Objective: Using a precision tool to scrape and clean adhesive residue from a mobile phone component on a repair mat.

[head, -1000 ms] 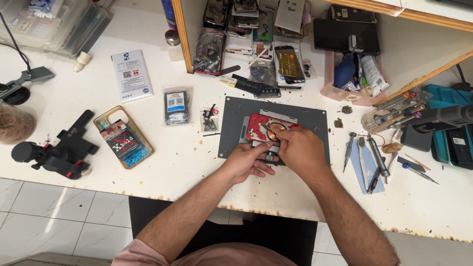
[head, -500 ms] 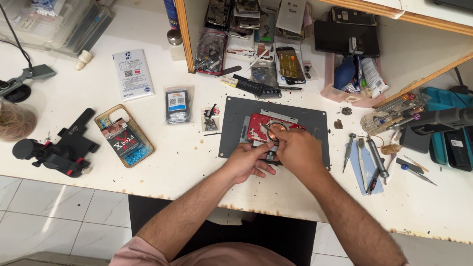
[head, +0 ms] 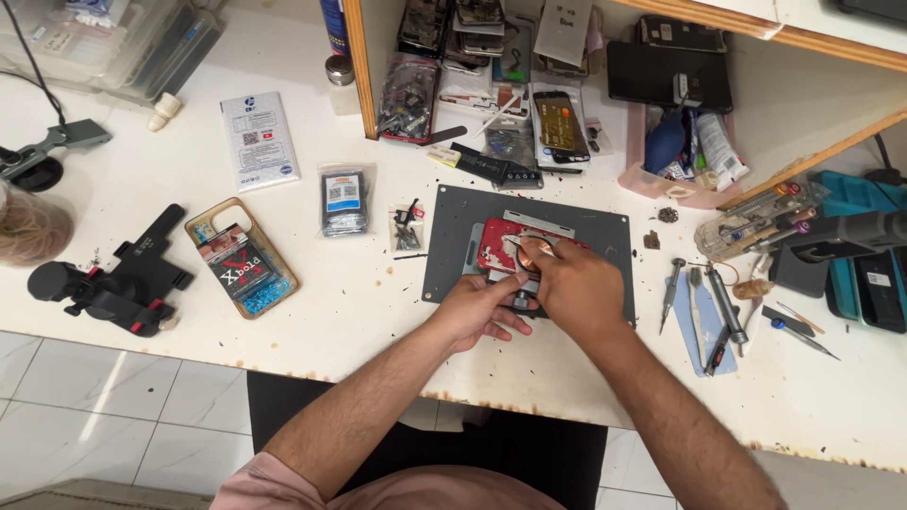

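Observation:
A red phone back [head: 501,247] lies in a small metal clamp on a dark grey work mat [head: 453,255] at the middle of the white bench. My left hand [head: 477,310] grips the near end of the clamp and phone. My right hand [head: 570,283] rests over the right part of the phone and pinches a thin metal tool [head: 522,243], perhaps tweezers, whose tip touches the phone's back. Much of the phone is hidden under my hands.
A phone case with cards [head: 242,257] and a black holder [head: 109,283] lie at the left. Small part bags [head: 342,198] sit left of the mat. Screwdrivers on a blue pad [head: 704,312] lie at the right. A wooden shelf [head: 510,57] at the back holds phones and parts.
Both hands stay on the clamped red phone. My right hand has shifted slightly, working the thin tool on the phone's back; nothing else on the bench has moved.

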